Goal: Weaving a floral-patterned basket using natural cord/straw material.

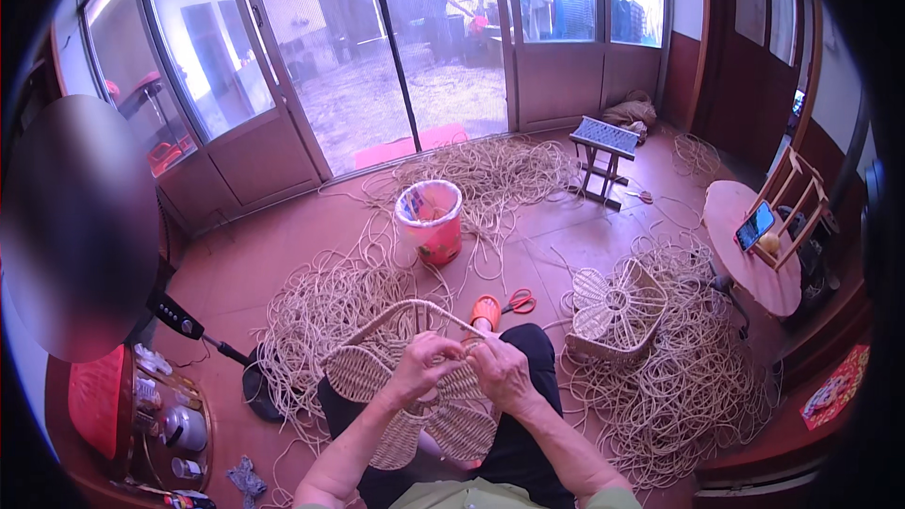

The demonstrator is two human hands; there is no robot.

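A woven cord basket (385, 453) with a flower-shaped base of several petals rests tilted across my lap. Its thin curved rim (415, 304) rises on the far side. My left hand (422, 369) is closed in a pinch over the basket's middle; what lies between its fingertips is too small to make out. Close beside it, my right hand (502, 373) has its fingers closed at the right end of the rim. The fingertips of both hands nearly meet there. Between the hands, part of the weave is hidden.
Loose cord piles lie left (325, 306), right (679, 396) and ahead (500, 170). A finished-looking flower basket (617, 306) sits on the right pile. Ahead are a pink bin (436, 238), red-handled scissors (519, 302) and a small stool (603, 141). A fan (179, 316) stands left.
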